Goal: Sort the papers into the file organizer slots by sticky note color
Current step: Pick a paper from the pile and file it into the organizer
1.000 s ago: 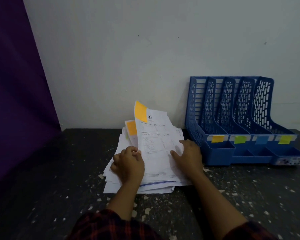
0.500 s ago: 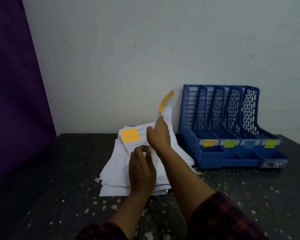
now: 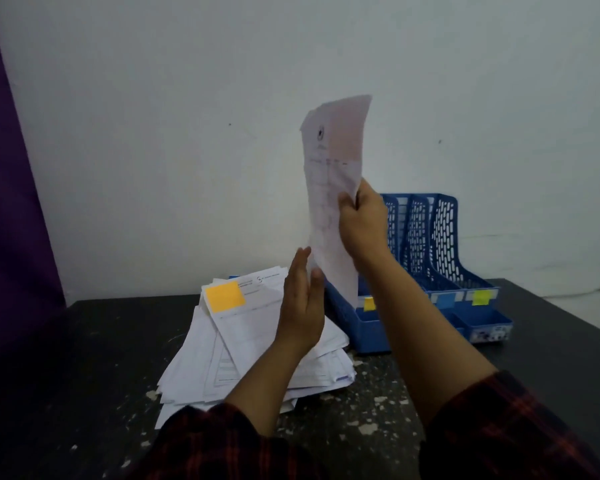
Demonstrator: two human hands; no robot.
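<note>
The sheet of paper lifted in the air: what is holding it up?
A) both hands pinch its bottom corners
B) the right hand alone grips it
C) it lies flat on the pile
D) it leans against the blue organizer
B: the right hand grips the raised sheet by its edge, while the left hand is open with straight fingers just beside its lower edge, above the paper pile.
</note>
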